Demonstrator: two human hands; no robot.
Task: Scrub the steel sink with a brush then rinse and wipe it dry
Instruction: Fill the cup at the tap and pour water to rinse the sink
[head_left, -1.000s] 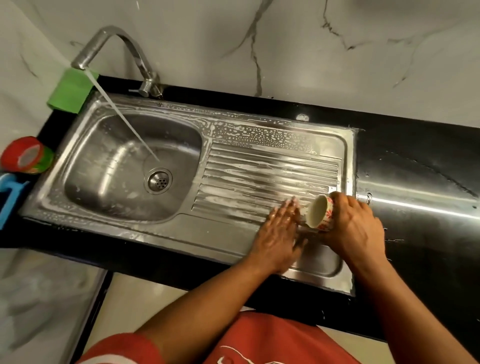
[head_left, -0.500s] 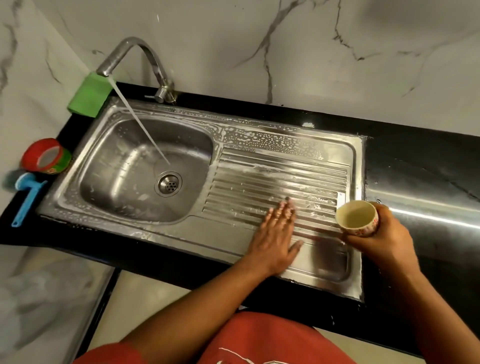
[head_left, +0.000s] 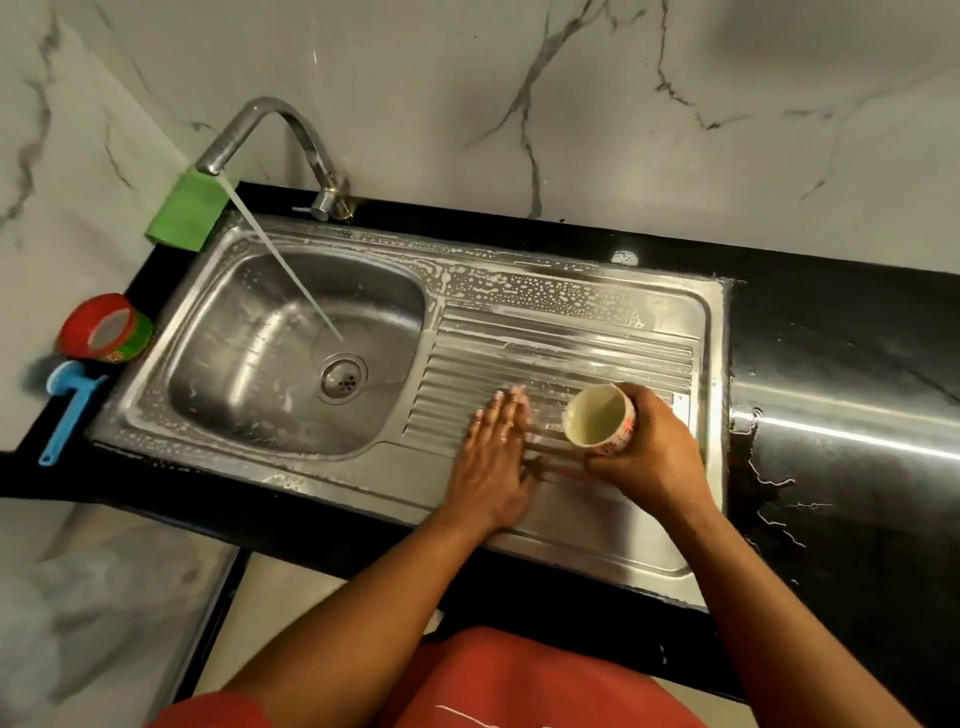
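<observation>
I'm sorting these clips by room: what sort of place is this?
Most likely a home kitchen: a steel sink with a ribbed drainboard set in a black countertop, a running tap, and marble-patterned wall tiles behind.

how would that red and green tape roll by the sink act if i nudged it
The red and green tape roll lies tilted on the black countertop, apparently propped on its round edge, so a nudge would probably set it rolling or tip it flat. Its hollow core suggests it is light for its size. Soapy water on the steel sink nearby may leave it slippery.
</observation>
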